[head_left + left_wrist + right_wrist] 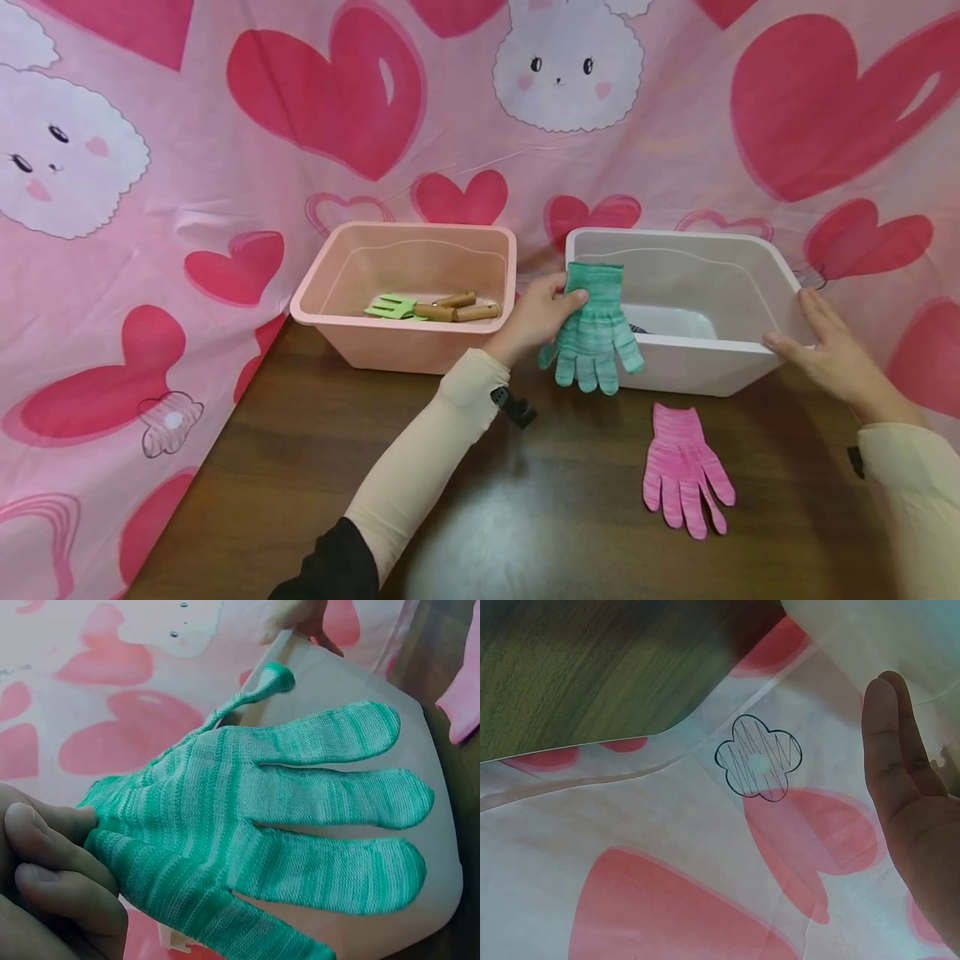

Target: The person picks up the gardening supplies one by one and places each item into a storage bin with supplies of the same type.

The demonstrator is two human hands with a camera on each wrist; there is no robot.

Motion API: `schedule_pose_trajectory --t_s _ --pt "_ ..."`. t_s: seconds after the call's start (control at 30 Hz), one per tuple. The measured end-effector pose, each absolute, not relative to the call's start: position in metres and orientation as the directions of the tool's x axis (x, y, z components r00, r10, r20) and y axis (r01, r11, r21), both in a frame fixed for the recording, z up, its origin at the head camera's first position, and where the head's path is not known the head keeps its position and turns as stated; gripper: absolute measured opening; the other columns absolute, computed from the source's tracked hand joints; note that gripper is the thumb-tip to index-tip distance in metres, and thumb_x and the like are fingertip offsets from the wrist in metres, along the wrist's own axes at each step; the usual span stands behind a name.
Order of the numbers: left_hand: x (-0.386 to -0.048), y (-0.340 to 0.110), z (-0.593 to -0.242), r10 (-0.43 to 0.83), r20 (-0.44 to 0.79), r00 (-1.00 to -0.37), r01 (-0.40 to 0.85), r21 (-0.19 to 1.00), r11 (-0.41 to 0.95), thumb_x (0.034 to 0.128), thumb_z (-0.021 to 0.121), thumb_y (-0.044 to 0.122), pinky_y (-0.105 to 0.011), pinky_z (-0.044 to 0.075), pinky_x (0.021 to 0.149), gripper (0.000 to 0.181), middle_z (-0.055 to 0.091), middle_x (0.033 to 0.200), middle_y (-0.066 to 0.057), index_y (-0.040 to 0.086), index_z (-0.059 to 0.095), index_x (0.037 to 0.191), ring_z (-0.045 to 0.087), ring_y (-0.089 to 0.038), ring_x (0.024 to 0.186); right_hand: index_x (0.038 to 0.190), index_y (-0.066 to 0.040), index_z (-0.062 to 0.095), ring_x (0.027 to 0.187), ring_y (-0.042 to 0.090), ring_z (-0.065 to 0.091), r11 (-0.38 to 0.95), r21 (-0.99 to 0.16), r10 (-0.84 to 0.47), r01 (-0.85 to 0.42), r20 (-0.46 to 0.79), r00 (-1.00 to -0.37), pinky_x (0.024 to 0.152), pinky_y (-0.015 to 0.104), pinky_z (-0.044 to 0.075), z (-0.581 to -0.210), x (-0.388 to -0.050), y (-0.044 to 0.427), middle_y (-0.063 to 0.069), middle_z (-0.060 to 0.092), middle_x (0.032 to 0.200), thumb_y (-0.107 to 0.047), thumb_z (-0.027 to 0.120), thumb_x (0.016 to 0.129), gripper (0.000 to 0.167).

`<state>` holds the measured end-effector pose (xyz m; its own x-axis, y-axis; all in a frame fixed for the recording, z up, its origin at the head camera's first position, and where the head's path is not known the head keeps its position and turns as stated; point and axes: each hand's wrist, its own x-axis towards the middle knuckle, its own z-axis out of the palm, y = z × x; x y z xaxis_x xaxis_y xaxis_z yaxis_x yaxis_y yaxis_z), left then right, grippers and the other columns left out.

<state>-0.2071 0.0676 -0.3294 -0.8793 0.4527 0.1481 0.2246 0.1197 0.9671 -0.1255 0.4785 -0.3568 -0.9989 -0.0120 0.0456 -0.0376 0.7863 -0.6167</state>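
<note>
A green striped knit glove [592,321] hangs by its cuff from my left hand [536,312], fingers downward, in front of the grey bin's left end. In the left wrist view the same glove [195,795] is pinched at its cuff edge between thumb and fingers. My right hand [836,358] rests against the right front corner of the grey bin [675,367], its thumb by the front rim. The fingers [885,727] look straight in the right wrist view. A pink knit glove [684,471] lies flat on the table in front of that bin.
A peach bin [390,346] stands left of the grey one, holding a green fork-like tool [393,307] and wooden handles [476,312]. A small dark item [637,329] shows in the grey bin, partly hidden. Pink heart-patterned cloth [465,108] hangs behind the brown table [315,467].
</note>
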Motion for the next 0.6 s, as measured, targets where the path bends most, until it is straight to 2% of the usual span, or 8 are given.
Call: schedule_pose_trajectory --t_s 0.23,0.43,0.6 --pt "-0.218 0.075 -0.319 0.420 0.122 -0.899 0.152 0.988 0.039 0.1042 0.058 0.015 -0.026 0.035 0.040 0.028 0.051 0.061 -0.005 0.001 0.064 0.128 0.038 -0.016 0.037 0.159 -0.004 -0.005 0.148 0.049 -0.010 0.795 -0.601 -0.033 -0.081 0.091 -0.995 0.109 0.074 -0.005 -0.358 -0.128 0.480 0.023 -0.010 0.165 -0.037 0.057 0.099 0.093" --pt "-0.231 0.085 -0.308 0.330 0.082 -0.940 0.083 0.996 -0.011 0.1027 0.062 0.019 -0.024 0.029 0.038 0.022 0.044 0.057 -0.003 0.005 0.066 0.119 0.034 -0.016 0.036 0.159 -0.005 -0.006 0.147 0.051 -0.010 0.802 -0.591 -0.037 -0.080 0.085 -0.996 0.107 0.076 -0.004 -0.357 -0.128 0.481 0.023 -0.011 0.165 -0.036 0.057 0.099 0.093" --pt "-0.243 0.093 -0.305 0.319 0.054 -0.946 0.045 0.998 -0.036 0.1022 0.062 0.020 -0.025 0.029 0.038 0.020 0.037 0.053 -0.004 0.006 0.065 0.116 0.033 -0.019 0.037 0.160 -0.003 -0.004 0.148 0.051 -0.008 0.805 -0.586 -0.045 -0.093 0.096 -0.994 0.108 0.076 -0.002 -0.358 -0.128 0.481 0.024 -0.009 0.165 -0.038 0.057 0.099 0.092"
